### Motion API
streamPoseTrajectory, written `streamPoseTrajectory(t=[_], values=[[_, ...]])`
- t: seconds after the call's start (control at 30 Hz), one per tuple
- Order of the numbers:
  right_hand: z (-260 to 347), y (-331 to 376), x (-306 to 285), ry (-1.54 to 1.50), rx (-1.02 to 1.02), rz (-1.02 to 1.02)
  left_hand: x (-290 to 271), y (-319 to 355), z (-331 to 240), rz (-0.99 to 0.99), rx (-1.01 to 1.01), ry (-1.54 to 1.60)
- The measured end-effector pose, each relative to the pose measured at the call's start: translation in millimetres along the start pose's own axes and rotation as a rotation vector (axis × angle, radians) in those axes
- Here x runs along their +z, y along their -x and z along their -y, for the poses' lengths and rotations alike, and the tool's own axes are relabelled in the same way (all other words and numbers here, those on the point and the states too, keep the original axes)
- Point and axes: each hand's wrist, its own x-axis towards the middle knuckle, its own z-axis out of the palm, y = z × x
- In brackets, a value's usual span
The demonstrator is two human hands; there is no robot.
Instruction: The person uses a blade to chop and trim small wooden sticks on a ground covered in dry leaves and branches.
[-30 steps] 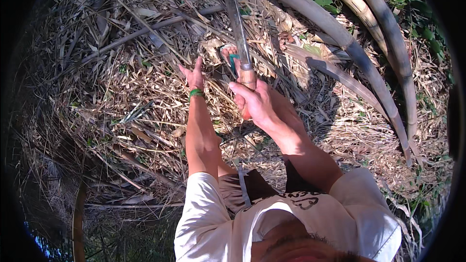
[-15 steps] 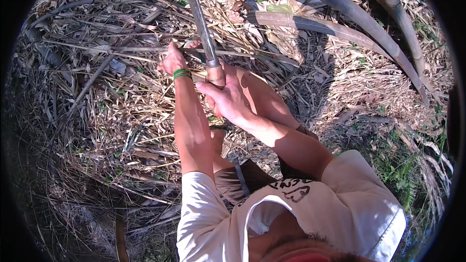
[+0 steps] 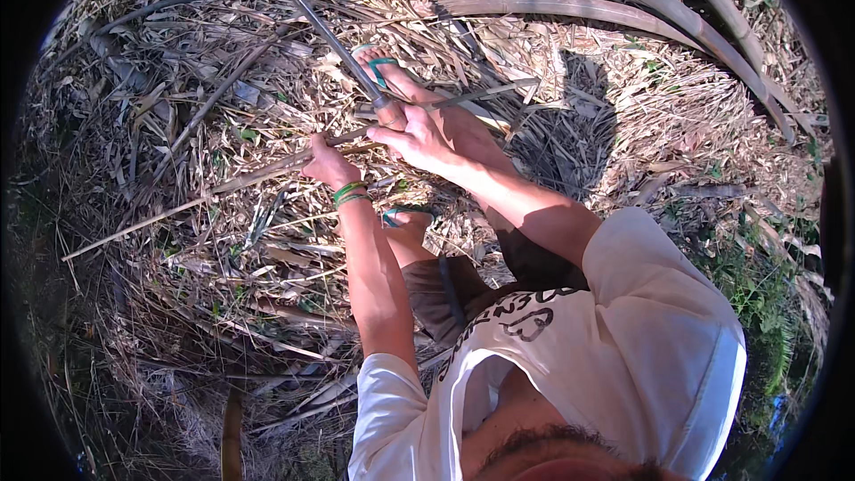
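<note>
My right hand (image 3: pixel 420 144) is wrapped round the wooden handle of a machete (image 3: pixel 337 46). Its long narrow blade points away from me and to the left, over the leaf litter. My left hand (image 3: pixel 329 165) is closed on a thin dry bamboo stick (image 3: pixel 254 176). From the near left, the stick slants up past the machete handle to the far right. Part of the stick is hidden behind my right hand and the handle. My feet in green-strapped flip-flops (image 3: pixel 381 69) stand close by, one just beyond the machete handle.
Thick curved bamboo stems (image 3: pixel 570 7) lie across the far right. Dry leaves and thin stalks (image 3: pixel 214 240) cover the ground. Green plants (image 3: pixel 757 312) grow at the right. A short brown bamboo piece (image 3: pixel 232 432) lies at the near left.
My left hand has come nearer with the stick, which now slants down to the left. The machete's tip has swung left. The foot beyond the handle now shows more fully.
</note>
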Motion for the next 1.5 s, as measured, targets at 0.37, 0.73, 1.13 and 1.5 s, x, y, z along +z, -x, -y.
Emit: streamPoseTrajectory(t=[0.37,0.73,1.13,1.5], values=[[19,280,-170,-0.083,0.052,-0.490,-93,131,-22,0.120,-0.119,-0.050],[-106,610,-233,0.107,0.651,-0.941,-149,247,-51,0.051,0.145,0.009],[-159,672,-216,0.071,0.467,-0.838,-267,401,-71,0.242,0.382,0.106],[-248,756,-257,0.229,0.352,-0.611,-148,505,86,0.943,0.780,0.012]])
